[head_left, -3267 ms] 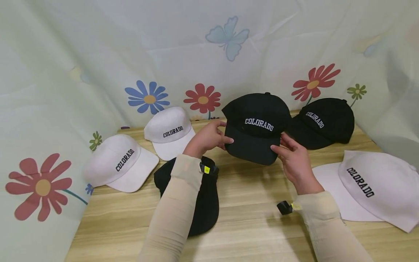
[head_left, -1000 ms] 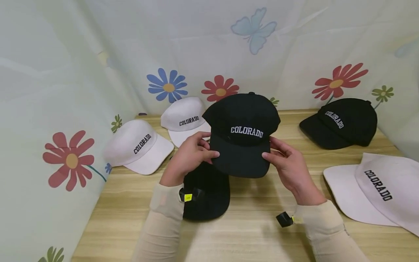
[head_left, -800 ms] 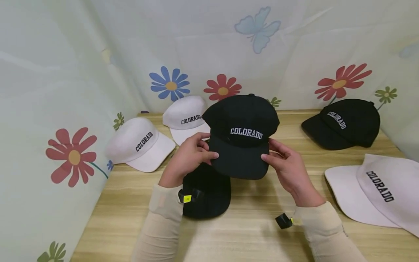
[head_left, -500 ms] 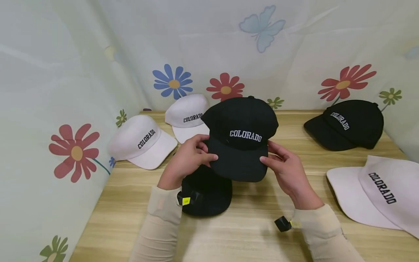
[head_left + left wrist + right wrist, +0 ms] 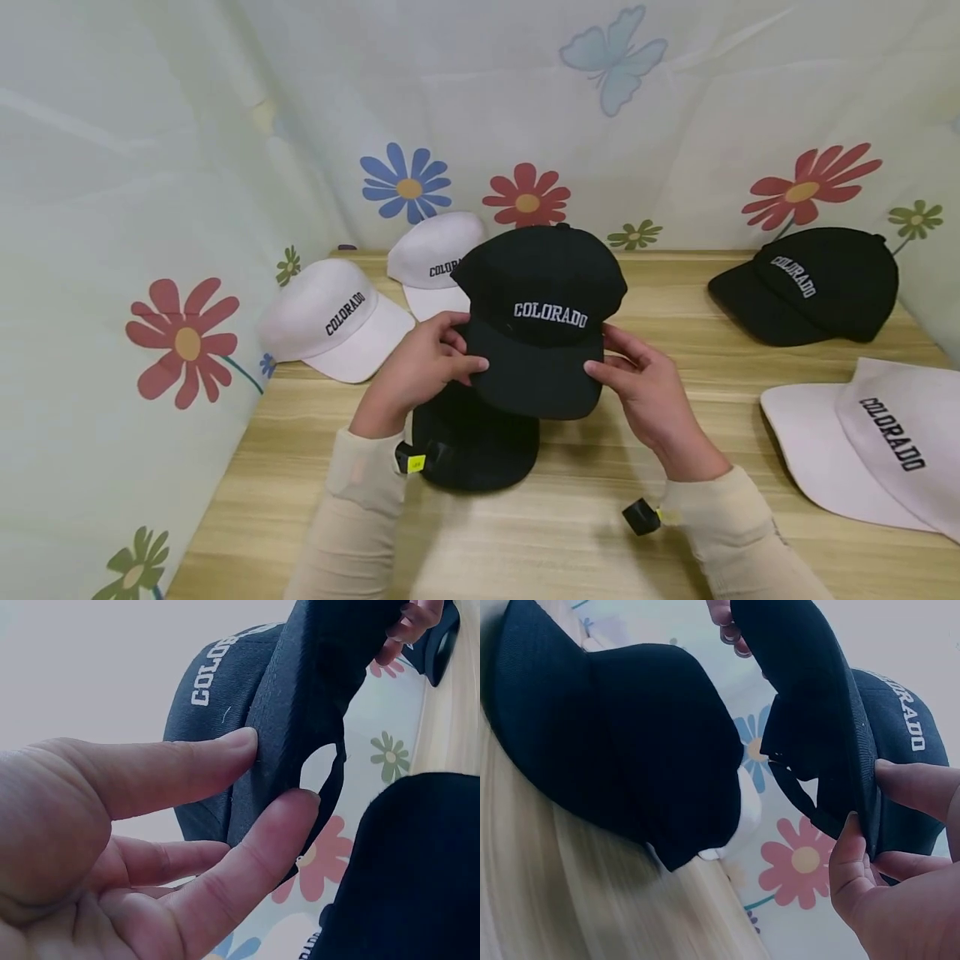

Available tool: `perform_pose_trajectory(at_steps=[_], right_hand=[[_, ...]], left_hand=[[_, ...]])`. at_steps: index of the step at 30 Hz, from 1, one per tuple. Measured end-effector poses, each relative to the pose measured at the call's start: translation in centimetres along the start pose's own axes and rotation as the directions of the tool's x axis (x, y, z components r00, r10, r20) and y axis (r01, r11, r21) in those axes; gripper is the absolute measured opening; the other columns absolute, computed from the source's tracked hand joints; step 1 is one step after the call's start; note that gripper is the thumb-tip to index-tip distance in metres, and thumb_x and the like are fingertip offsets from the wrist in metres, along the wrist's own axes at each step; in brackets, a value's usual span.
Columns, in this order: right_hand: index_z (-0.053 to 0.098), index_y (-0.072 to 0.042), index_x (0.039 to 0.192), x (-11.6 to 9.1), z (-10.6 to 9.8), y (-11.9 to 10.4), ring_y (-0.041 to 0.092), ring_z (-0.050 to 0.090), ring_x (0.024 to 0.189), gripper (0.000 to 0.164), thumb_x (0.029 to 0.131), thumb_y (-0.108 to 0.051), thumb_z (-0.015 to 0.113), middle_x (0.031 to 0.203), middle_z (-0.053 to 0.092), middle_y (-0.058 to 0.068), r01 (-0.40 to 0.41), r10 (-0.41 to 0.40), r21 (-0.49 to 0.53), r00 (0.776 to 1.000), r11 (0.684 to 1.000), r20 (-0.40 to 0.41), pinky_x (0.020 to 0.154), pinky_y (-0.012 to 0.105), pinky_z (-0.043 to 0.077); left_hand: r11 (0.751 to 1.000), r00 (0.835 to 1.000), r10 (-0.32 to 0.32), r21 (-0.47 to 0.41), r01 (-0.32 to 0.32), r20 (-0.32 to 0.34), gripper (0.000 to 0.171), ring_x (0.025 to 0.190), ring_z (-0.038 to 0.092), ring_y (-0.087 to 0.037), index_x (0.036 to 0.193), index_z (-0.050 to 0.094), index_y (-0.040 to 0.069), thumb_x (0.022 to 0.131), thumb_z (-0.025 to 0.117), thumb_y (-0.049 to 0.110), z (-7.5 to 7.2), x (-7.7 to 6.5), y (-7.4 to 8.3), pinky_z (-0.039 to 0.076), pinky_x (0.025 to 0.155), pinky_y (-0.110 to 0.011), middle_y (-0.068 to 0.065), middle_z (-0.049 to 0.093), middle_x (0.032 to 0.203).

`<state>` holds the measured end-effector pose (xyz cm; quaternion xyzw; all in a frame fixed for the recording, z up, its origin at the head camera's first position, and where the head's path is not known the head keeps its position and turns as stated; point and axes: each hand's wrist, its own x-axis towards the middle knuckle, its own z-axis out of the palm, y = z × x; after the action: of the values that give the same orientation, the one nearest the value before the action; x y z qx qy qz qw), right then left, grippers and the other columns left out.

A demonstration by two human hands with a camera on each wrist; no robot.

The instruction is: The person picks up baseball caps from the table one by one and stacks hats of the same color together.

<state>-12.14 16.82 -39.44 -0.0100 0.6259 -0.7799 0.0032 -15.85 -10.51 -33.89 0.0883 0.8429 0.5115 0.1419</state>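
A black baseball cap (image 5: 547, 287) with white COLORADO lettering is held up above the table, brim toward me. My left hand (image 5: 420, 367) pinches one side of the brim, thumb on top and fingers beneath, as the left wrist view shows. On the opposite side my right hand (image 5: 652, 387) pinches the brim the same way; the right wrist view shows the gap above the cap's back strap. Below the held cap, a second black cap (image 5: 480, 454) sits on the table, partly covered by it and my left hand.
On the wooden table (image 5: 600, 558), two white caps (image 5: 318, 304) stand at the back left. A third black cap (image 5: 817, 287) lies at the back right, with a white cap (image 5: 900, 442) in front of it. Flower-printed cloth (image 5: 465, 67) hangs behind and at the left.
Since the earliest frame, the held cap has come down and back toward me, away from the black cap at the right. Both hands keep their pinch. The head view has shifted.
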Motion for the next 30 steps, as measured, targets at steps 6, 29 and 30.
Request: perform_pose_trajectory(at_steps=[6,29,30], right_hand=[[0.035,0.008,0.145,0.1,0.7,0.7,0.002,0.065,0.092,0.066,0.087,0.006,0.065,0.117,0.055,-0.005,-0.012,0.012,-0.048,1.000,0.999,-0.002,0.082,0.017,0.053],[0.041,-0.007,0.146,0.0,3.6,1.6,0.004,0.060,0.101,0.066,0.088,-0.010,0.071,0.145,0.047,0.011,-0.047,0.059,-0.259,0.997,0.965,0.040,0.083,0.015,0.052],[0.042,-0.008,0.146,0.0,3.7,1.6,0.004,0.060,0.101,0.066,0.088,-0.011,0.071,0.145,0.047,0.010,-0.049,0.062,-0.265,0.997,0.963,0.040,0.083,0.015,0.052]], left_hand=[[1.000,1.000,-0.004,0.009,0.004,-0.009,0.068,0.065,0.065,-0.018,0.142,0.042,0.008,0.083,0.076,0.013,-0.5,-0.6,-0.6,0.057,0.075,-0.037,-0.010,0.052,0.093],[0.999,0.999,-0.031,-0.032,0.029,-0.042,0.069,0.065,0.065,-0.018,0.143,0.040,0.004,0.083,0.074,0.009,-2.3,-2.9,-4.0,0.058,0.073,-0.038,-0.011,0.049,0.093],[0.999,0.999,-0.028,-0.030,0.027,-0.040,0.069,0.065,0.065,-0.018,0.144,0.040,0.004,0.083,0.073,0.009,-2.4,-3.0,-4.0,0.058,0.072,-0.037,-0.011,0.049,0.093]])
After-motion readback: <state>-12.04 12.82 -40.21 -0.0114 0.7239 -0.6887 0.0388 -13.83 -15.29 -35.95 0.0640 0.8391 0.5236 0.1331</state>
